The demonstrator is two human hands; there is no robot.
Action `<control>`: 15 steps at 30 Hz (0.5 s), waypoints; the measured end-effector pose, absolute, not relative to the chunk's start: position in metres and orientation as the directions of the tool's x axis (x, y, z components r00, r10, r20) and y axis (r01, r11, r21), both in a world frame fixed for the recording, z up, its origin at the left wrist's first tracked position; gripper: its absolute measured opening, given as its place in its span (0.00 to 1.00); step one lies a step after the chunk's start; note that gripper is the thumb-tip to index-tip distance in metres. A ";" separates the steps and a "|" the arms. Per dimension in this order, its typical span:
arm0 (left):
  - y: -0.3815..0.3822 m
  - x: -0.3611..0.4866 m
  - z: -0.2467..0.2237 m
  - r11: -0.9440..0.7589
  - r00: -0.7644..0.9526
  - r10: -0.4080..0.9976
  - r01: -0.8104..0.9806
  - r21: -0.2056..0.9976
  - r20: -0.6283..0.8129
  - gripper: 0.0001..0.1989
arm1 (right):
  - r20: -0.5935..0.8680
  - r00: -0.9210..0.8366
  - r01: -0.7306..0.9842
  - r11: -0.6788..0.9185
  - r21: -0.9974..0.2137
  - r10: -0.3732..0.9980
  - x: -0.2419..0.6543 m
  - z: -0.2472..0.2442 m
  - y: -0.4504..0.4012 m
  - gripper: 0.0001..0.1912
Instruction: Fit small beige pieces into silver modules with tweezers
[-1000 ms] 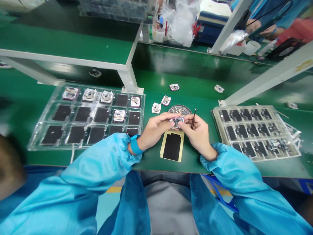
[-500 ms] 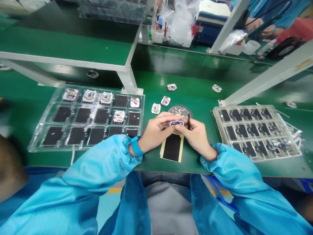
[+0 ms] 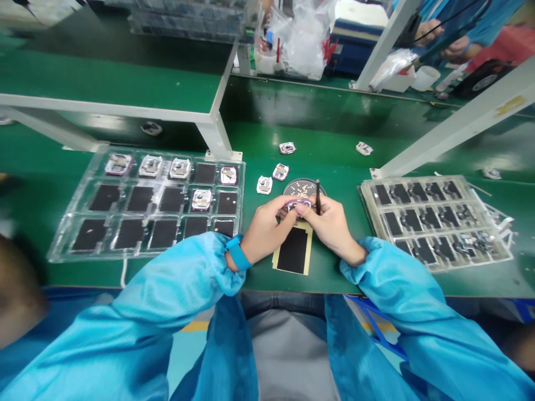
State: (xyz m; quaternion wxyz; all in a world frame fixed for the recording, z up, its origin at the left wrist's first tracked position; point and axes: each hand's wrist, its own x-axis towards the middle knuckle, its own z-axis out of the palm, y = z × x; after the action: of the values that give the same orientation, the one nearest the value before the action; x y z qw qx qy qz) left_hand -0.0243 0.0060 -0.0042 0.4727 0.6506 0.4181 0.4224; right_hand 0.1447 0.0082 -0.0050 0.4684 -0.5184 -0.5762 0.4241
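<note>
The small metal part [image 3: 298, 205] lay crosswise, clamped by the left hand [image 3: 267, 225], its other end touched by the right hand [image 3: 330, 225] closed on tweezers [image 3: 318, 197].

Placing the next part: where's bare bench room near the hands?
Bare green bench lies between the round mesh disc and the right tray. Crowded: by the left hand, right hand, loose metal frames and black-pad sheet.

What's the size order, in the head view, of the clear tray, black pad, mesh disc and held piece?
1. Clear tray.
2. Black pad and mesh disc: too close to rank, the disc being partly hidden.
3. Held piece, smallest.
</note>
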 end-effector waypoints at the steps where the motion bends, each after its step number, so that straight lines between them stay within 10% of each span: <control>1: 0.007 -0.025 -0.005 -0.199 0.304 0.942 0.153 0.968 0.146 0.14 | 0.118 -0.037 0.259 0.123 -0.958 0.992 0.147 -0.004 0.009 0.15; 15: 0.007 -0.032 0.005 -0.456 0.357 0.878 0.420 0.784 0.319 0.13 | 0.509 -0.280 0.474 0.578 -0.664 0.814 0.170 0.016 0.008 0.03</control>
State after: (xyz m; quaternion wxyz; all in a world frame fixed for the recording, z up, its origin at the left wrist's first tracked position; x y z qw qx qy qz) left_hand -0.0319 0.0068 0.0045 0.3037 0.7656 0.4240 0.3766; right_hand 0.1698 0.0080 0.0163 0.4331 -0.4151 -0.7757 0.1962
